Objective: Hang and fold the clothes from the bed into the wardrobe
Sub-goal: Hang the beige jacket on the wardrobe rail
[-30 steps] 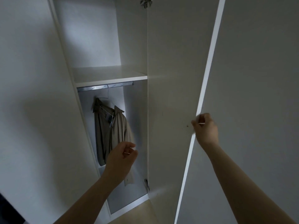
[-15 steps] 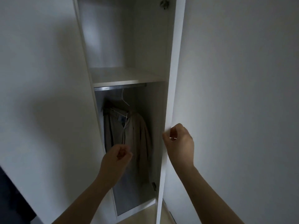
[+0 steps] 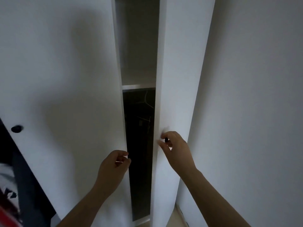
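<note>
The right hand (image 3: 176, 151) is pinching the dark knob (image 3: 166, 139) on the right wardrobe door (image 3: 180, 79). The left hand (image 3: 113, 166) is hovering, fingers loosely curled, at the left door (image 3: 82, 95) edge, contact unclear.

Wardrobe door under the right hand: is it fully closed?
No: a dark gap shows between the wardrobe door, whose knob the right hand pinches, and the left door, with a shelf visible inside.

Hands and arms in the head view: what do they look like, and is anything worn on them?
The left arm and right arm are bare, with no sleeve as far as the frame reaches. Neither the left hand nor the right hand wears a glove, and no watch or bracelet shows at either wrist. Rings cannot be made out in the dim light.
</note>
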